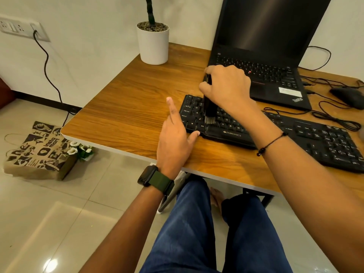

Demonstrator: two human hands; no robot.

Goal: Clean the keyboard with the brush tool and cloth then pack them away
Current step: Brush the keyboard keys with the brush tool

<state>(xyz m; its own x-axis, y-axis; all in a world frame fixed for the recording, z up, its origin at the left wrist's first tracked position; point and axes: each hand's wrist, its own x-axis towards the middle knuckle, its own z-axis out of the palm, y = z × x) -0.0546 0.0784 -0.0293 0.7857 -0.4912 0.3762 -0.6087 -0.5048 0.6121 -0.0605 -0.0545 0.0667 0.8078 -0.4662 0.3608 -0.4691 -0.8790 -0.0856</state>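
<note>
A: Your right hand [226, 85] is curled round the top of the black brush tool [209, 103], gripping it from above. You've got the tool standing nearly upright, bristles down on the left end of the keyboard [275, 133], right around the lower letter rows.

B: And your left hand [174, 134]?

A: Loose and holding nothing. Your forefinger points up and away, and your thumb is stretched out to touch the keyboard's near-left corner. The heel of that hand rests over the desk [128, 107] just left of the keyboard.

B: What's on your wrists?

A: A dark watch on a green strap [155, 178] on your left, a thin black cord bracelet [272, 142] on your right.

B: Where does the keyboard lie?

A: It lies slantwise across the wooden desk near the front edge, with "ZEBRONICS" printed below the space bar. Just behind it stands an open black laptop [262, 62] with a dark screen; your right hand sits in front of its left corner.

B: Anything further out?

A: A black mouse [348, 95] to the far right with cables looping beside it. A white pot [153, 44] with a dark stem stands at the desk's back-left corner. Down on the tiled floor, left of the desk, a printed paper bag [37, 150] lies with small white flowers [80, 149] beside it. I can't see the cloth.
</note>
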